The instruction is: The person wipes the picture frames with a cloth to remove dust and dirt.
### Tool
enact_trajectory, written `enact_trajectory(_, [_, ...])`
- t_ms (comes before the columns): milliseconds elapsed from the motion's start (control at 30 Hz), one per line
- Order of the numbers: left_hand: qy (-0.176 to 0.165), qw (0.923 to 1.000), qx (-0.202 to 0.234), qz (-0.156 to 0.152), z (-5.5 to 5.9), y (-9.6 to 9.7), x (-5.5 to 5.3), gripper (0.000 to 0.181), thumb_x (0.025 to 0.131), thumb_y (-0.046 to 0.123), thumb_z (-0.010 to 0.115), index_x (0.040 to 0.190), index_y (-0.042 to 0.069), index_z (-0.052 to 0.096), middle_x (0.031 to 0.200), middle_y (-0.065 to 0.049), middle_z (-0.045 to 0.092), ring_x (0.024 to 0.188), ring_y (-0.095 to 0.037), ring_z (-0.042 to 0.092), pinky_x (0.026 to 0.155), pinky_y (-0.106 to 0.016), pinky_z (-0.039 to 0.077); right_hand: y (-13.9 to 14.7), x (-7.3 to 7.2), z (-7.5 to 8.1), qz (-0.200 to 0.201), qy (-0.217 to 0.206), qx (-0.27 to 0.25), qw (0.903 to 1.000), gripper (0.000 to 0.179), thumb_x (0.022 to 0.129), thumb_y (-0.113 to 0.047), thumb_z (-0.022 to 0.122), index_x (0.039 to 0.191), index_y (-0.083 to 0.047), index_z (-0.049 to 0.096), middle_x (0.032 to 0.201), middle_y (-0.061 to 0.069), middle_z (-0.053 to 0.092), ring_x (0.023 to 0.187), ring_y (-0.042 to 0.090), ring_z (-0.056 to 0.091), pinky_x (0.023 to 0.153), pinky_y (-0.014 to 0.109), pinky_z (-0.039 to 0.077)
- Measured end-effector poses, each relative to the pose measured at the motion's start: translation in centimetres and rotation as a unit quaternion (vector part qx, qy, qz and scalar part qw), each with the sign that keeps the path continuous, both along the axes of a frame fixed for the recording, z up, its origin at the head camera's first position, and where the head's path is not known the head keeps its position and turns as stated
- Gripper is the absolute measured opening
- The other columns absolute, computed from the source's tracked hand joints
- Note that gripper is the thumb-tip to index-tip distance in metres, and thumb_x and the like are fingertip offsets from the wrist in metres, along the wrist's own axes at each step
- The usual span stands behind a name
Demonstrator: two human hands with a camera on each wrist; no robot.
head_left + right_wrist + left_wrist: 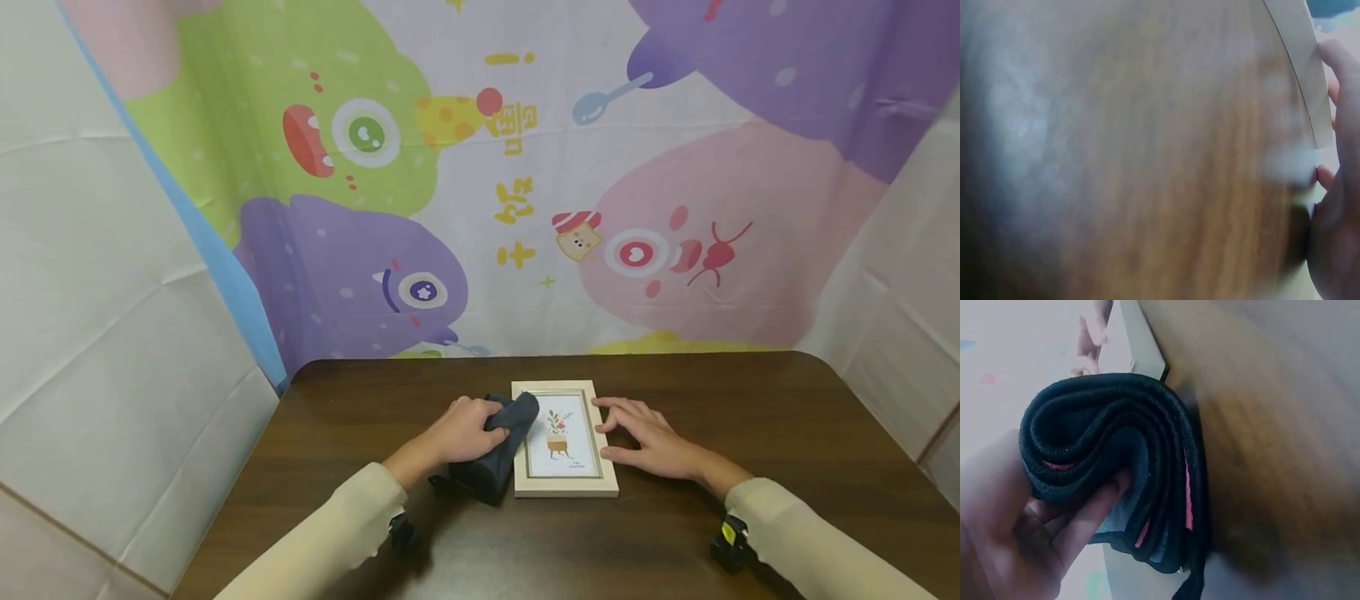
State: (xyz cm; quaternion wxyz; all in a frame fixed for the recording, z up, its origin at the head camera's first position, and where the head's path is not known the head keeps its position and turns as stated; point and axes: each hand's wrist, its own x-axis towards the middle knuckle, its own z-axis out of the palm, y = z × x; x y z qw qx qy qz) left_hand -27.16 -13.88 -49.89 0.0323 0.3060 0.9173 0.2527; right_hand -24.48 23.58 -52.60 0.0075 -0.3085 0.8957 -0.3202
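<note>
A cream picture frame with a printed potted plant lies flat on the table. My left hand grips a dark folded cloth, part of which overlaps the frame's left border. In the left wrist view the cloth shows thick rolled layers with bits of pink edging, and my fingers reach in between its folds. On the other side, the fingertips of my right hand touch the frame's right border, fingers spread and lightly bent. The right wrist view catches only the frame's side and part of that hand.
The dark brown wooden table has rounded back corners. Behind it hangs a cartoon-monster backdrop, with pale sheets at the left and right. A small black wrist device sits at the right sleeve.
</note>
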Motion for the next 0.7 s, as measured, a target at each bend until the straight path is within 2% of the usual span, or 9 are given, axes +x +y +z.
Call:
enact_trajectory(133, [0.022, 0.9995, -0.008, 0.02, -2.6, -0.2, -2.8, 0.029, 0.105, 0.037, 0.069, 0.116, 0.013, 0.081, 0.077, 0.002, 0.073, 0.061, -0.013, 0.058, 0.059, -0.032, 0.046, 0.0, 0.0, 0.0, -0.003, -0.002, 0.002, 1.0, 0.015, 0.104, -0.036, 0.081, 0.11, -0.031, 0.068, 0.171, 0.013, 0.055, 0.155, 0.047, 0.047, 0.112, 0.078, 0.033])
enact_trajectory(167, [0.007, 0.9995, -0.008, 0.028, -2.0, 0.1, -2.7, 0.026, 0.104, 0.034, 0.07, 0.114, 0.013, 0.081, 0.076, 0.001, 0.073, 0.06, -0.014, 0.059, 0.059, -0.034, 0.047, 0.0, 0.0, 0.0, -0.003, -0.001, 0.003, 1.0, 0.015, 0.104, -0.036, 0.081, 0.11, -0.031, 0.068, 0.171, 0.013, 0.055, 0.155, 0.047, 0.047, 0.112, 0.078, 0.034])
enact_trajectory(200, [0.013, 0.9992, -0.016, 0.034, -1.2, 0.2, -2.4, 0.027, 0.104, 0.034, 0.071, 0.115, 0.011, 0.081, 0.078, -0.001, 0.073, 0.062, -0.016, 0.059, 0.06, -0.034, 0.047, 0.0, 0.0, 0.1, -0.003, -0.001, 0.003, 1.0, 0.015, 0.104, -0.036, 0.081, 0.11, -0.031, 0.068, 0.171, 0.013, 0.055, 0.155, 0.047, 0.047, 0.113, 0.077, 0.034])
enact_trajectory(233, [0.008, 0.999, -0.016, 0.041, -1.3, 0.2, -2.7, 0.028, 0.104, 0.035, 0.071, 0.116, 0.012, 0.081, 0.081, -0.002, 0.075, 0.064, -0.017, 0.06, 0.06, -0.034, 0.048, 0.0, 0.0, 0.1, -0.004, -0.001, 0.002, 1.0, 0.015, 0.104, -0.036, 0.081, 0.11, -0.031, 0.068, 0.171, 0.013, 0.055, 0.155, 0.046, 0.048, 0.113, 0.077, 0.034])
enact_trajectory(400, [-0.007, 0.9966, -0.042, 0.07, -3.0, 0.3, -4.9, 0.038, 0.108, 0.04, 0.07, 0.136, 0.015, 0.078, 0.113, -0.006, 0.084, 0.08, -0.014, 0.065, 0.07, -0.03, 0.05, 0.1, 0.1, 0.3, -0.001, 0.007, 0.004, 1.0, 0.015, 0.103, -0.034, 0.081, 0.11, -0.032, 0.068, 0.17, 0.012, 0.055, 0.153, 0.046, 0.049, 0.111, 0.074, 0.035])
enact_trajectory(433, [-0.019, 0.9961, -0.041, 0.075, -4.1, 0.2, -5.9, 0.04, 0.108, 0.041, 0.07, 0.139, 0.017, 0.077, 0.12, -0.006, 0.084, 0.082, -0.013, 0.066, 0.072, -0.03, 0.051, 0.1, 0.1, 0.4, 0.0, 0.009, 0.004, 0.9999, 0.015, 0.103, -0.034, 0.081, 0.11, -0.032, 0.068, 0.17, 0.012, 0.055, 0.153, 0.046, 0.049, 0.11, 0.074, 0.036])
enact_trajectory(567, [-0.025, 0.9939, -0.056, 0.092, -4.6, 0.4, -6.7, 0.044, 0.111, 0.042, 0.068, 0.148, 0.019, 0.073, 0.128, -0.006, 0.083, 0.087, -0.018, 0.069, 0.076, -0.036, 0.055, 0.1, 0.1, 0.4, 0.003, 0.011, 0.006, 0.9999, 0.015, 0.103, -0.034, 0.081, 0.11, -0.032, 0.068, 0.17, 0.011, 0.055, 0.154, 0.046, 0.049, 0.11, 0.073, 0.036])
enact_trajectory(700, [-0.024, 0.9918, -0.057, 0.112, -4.8, 0.5, -7.5, 0.046, 0.111, 0.043, 0.067, 0.15, 0.019, 0.072, 0.134, -0.007, 0.083, 0.101, -0.023, 0.075, 0.087, -0.043, 0.06, 0.1, 0.0, 0.1, 0.002, 0.011, 0.005, 0.9999, 0.015, 0.103, -0.035, 0.081, 0.109, -0.032, 0.067, 0.17, 0.011, 0.055, 0.154, 0.047, 0.049, 0.11, 0.074, 0.035])
